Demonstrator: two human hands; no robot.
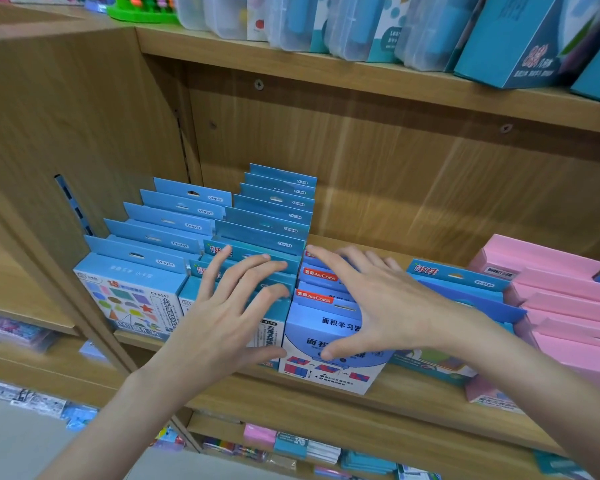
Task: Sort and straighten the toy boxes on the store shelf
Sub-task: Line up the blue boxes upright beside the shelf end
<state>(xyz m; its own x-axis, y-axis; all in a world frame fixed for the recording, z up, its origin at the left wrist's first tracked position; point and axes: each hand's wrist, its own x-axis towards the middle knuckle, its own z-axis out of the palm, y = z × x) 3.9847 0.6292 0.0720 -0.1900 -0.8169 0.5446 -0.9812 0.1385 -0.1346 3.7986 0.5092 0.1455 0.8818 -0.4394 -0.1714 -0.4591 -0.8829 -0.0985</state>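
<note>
Front box: a light blue cardboard toy box with Chinese lettering and a red brand tag (329, 355) stands at the front edge of the wooden middle shelf (388, 396), leaning slightly out over the lip
Row behind it: more light blue boxes with the same red tags (321, 276) line up just behind the front box, one after another toward the back
Right hand: the right hand (378, 299) spans the front box, fingers spread and straight over the tops of the row, thumb pressed against the box's printed face; it is not closed around anything
Left hand: the left hand (229, 306) lies flat with fingers apart on the tops of the neighbouring blue boxes (278, 261), thumb low beside the front box's left side
Far left row: blue cardboard boxes with hanging tabs (174, 225) stand in a neat file; the front one shows coloured shapes (129, 299)
Middle back row: taller blue tabbed boxes (274, 209) rise behind the left hand
Right side: a blue box with red characters (454, 277) sits beside the right wrist, then a block of pink cardboard boxes (561, 296)
Upper shelf: clear plastic cases (291, 22) and teal boxes (520, 43) stand above
Below: small mixed packets (291, 445) lie on the lower shelf
</note>
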